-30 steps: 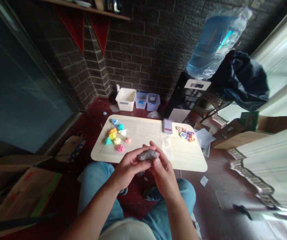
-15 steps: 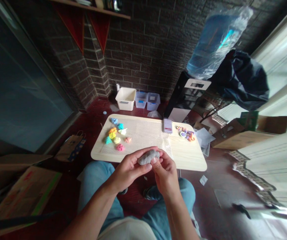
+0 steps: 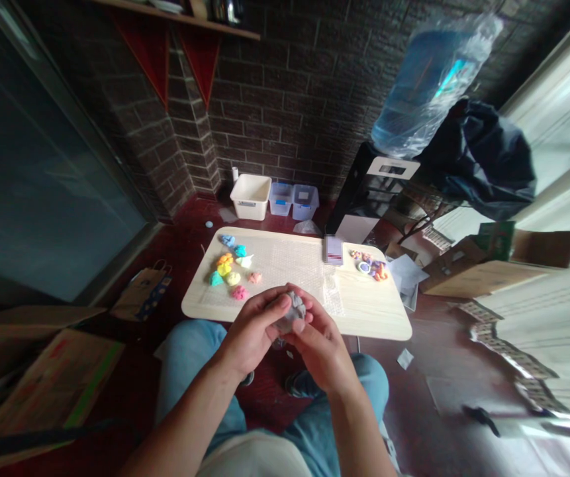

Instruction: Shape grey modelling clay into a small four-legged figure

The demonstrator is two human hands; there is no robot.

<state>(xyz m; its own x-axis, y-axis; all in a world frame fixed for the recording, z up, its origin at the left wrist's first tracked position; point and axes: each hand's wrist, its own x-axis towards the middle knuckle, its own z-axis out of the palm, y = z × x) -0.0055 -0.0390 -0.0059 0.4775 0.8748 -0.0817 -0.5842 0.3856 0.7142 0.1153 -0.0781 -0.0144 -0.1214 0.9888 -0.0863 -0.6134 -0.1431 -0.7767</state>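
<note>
A lump of grey modelling clay (image 3: 294, 310) is held between my two hands, above the near edge of the low table (image 3: 374, 311). My left hand (image 3: 252, 331) is closed round its left side, with the thumb lying over the top. From the right, my right hand (image 3: 322, 341) grips it, the thumb pressing near its lower edge. Fingers cover part of the lump. On the table's left lie several coloured clay lumps, among them a pink lump (image 3: 239, 292), a green lump (image 3: 216, 278) and a blue lump (image 3: 228, 240).
Bubble wrap (image 3: 289, 262) covers much of the tabletop. A phone-like rectangle (image 3: 334, 250) lies at the far edge, with small purple and orange clay pieces (image 3: 378, 270) to its right. Behind stand a white bin (image 3: 251, 199), clear boxes (image 3: 304, 204) and a water dispenser (image 3: 394, 169).
The grey clay has gone from a long oval to a more folded, compact lump. My left thumb has moved up over it, and both hands have drawn closer together.
</note>
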